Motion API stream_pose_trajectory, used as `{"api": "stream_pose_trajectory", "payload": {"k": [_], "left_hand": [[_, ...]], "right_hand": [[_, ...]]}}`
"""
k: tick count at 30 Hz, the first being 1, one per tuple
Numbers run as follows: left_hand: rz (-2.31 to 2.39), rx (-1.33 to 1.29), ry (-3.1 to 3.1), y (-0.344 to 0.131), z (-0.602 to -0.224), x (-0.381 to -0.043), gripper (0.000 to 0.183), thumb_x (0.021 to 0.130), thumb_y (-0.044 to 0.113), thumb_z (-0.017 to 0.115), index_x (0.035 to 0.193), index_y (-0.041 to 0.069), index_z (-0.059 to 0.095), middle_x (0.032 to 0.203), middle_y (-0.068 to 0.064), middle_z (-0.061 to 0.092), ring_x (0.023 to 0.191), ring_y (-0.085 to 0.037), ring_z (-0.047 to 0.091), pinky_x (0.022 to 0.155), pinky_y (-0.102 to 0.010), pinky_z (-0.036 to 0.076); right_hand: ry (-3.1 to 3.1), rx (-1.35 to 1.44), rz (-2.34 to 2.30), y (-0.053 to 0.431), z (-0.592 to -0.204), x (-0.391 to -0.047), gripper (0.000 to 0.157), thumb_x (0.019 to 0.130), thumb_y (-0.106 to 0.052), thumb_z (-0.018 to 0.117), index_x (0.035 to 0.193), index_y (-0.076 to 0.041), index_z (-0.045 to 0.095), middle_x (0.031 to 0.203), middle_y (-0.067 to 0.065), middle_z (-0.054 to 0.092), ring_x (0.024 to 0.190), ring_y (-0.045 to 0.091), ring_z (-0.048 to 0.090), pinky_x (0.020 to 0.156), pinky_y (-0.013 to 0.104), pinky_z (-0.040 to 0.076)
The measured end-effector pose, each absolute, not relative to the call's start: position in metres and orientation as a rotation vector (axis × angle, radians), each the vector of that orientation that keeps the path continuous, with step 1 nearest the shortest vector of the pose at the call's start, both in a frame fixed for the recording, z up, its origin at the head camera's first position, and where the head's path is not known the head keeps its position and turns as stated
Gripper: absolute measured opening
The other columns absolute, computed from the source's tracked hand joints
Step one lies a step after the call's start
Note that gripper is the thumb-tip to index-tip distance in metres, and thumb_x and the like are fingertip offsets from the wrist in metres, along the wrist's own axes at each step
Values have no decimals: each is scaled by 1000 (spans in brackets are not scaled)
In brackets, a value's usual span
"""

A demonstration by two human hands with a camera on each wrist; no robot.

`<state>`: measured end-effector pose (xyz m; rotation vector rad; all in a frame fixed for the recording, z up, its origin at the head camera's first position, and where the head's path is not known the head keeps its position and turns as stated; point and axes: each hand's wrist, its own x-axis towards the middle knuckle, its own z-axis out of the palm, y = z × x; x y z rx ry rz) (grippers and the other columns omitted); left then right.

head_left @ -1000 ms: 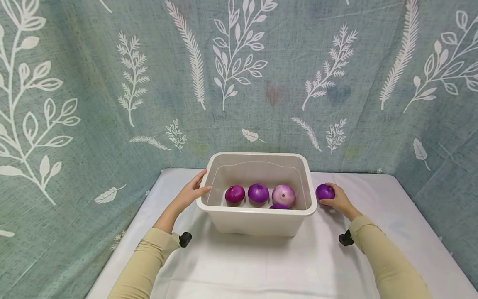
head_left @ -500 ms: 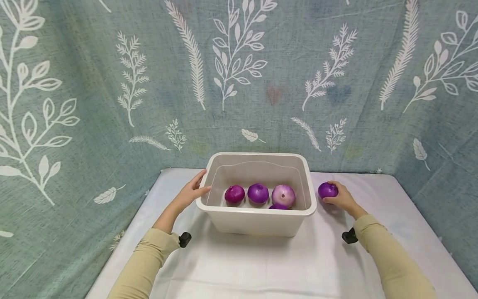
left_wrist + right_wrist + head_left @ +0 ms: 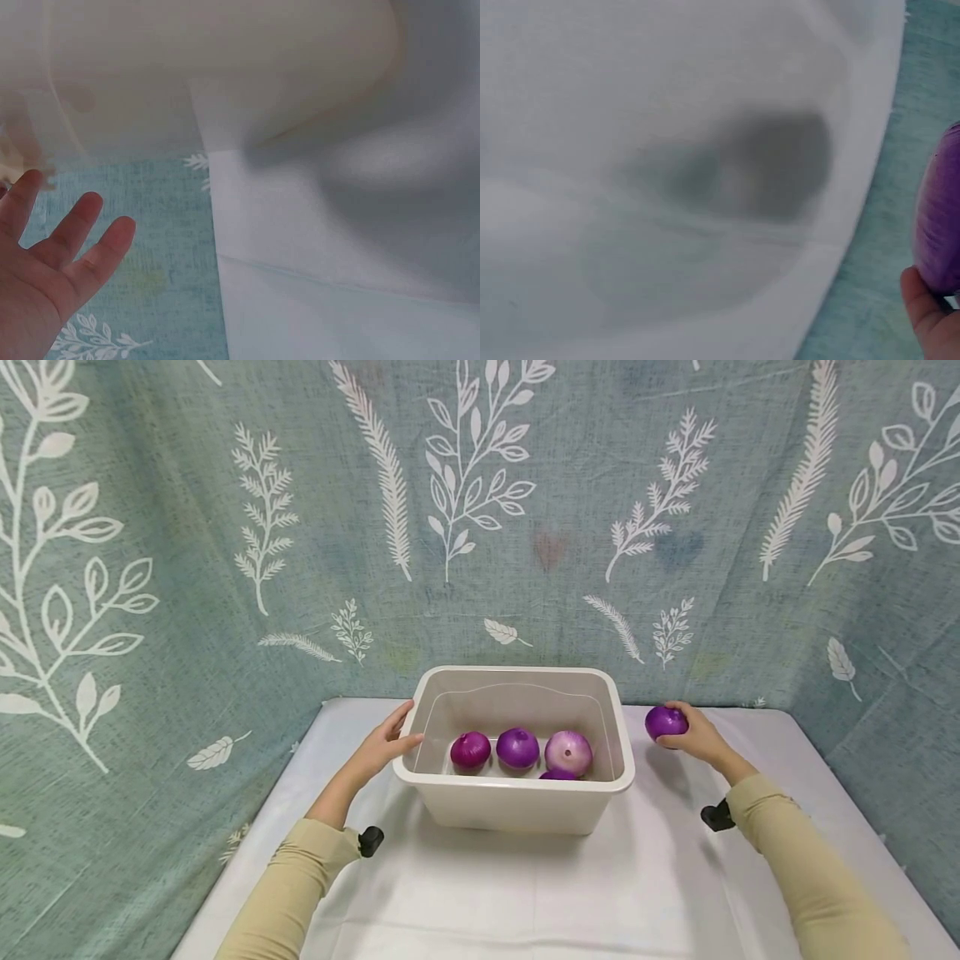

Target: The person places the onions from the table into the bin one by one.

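To the right of the white plastic bin [image 3: 517, 808], my right hand [image 3: 703, 735] grips a purple onion [image 3: 664, 723] above the table, its shadow on the cloth below. The right wrist view shows only a fingertip against the onion [image 3: 941, 217] at the right edge. My left hand [image 3: 378, 750] is at the bin's left rim with its fingers spread. Those fingers [image 3: 105, 251] look extended in the left wrist view. Inside the bin lie a crimson onion [image 3: 471, 750], a purple onion [image 3: 517, 749] and a pale pink one [image 3: 568, 752]. Another purple onion [image 3: 558, 774] is mostly hidden by the front wall.
A white cloth covers the table [image 3: 450, 893]. Behind and on both sides hangs a green-blue curtain [image 3: 337, 527] with white leaf prints. Black wrist cameras, one on the left wrist [image 3: 371, 841] and one on the right wrist [image 3: 717, 816], stick out inward.
My right hand has carried the purple onion up and a little to the right, away from the bin. My left hand and the bin have stayed where they were.
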<state>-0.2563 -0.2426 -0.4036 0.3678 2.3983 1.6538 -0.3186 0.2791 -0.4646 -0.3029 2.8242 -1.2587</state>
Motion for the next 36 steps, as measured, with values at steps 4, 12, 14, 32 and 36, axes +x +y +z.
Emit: {"api": "stream_pose_trajectory", "payload": {"k": [4,12,14,32,36], "left_hand": [[1655,369,2400,-243,-404,-256,71,93,16,52,148,8,8,151,-19,12,133,-40,25,101,-55,30],[1638,371,2417,-243,-404,-256,70,93,17,52,148,9,10,151,-18,13,133,-40,25,101,-55,30],[1633,369,2421,-243,-403,-256,70,93,17,52,148,9,10,151,-18,13,133,-40,25,102,-55,30],[1630,348,2424,-243,-402,-255,71,92,19,53,148,10,10,151,-18,13,133,-39,25,102,-55,29],[1632,350,2421,-243,-402,-255,71,92,19,53,148,10,10,151,-18,13,134,-39,25,103,-55,28]], "right_hand": [[2803,-293,-1233,279,-448,-319,73,80,-18,67,137,6,28,133,35,30,116,52,37,91,61,37],[2832,-364,-1177,275,-416,-321,73,81,-19,66,138,6,26,134,35,32,116,52,39,89,60,40],[2826,-375,-1174,273,-408,-322,74,82,-20,65,139,5,25,135,34,30,117,51,38,90,60,40],[2895,-602,-1068,230,-344,-328,71,82,-21,65,140,-1,29,135,28,36,116,45,43,89,57,41],[2878,-674,-1063,216,-337,-327,71,81,-21,66,140,-1,30,136,27,36,116,44,43,89,56,41]]}}
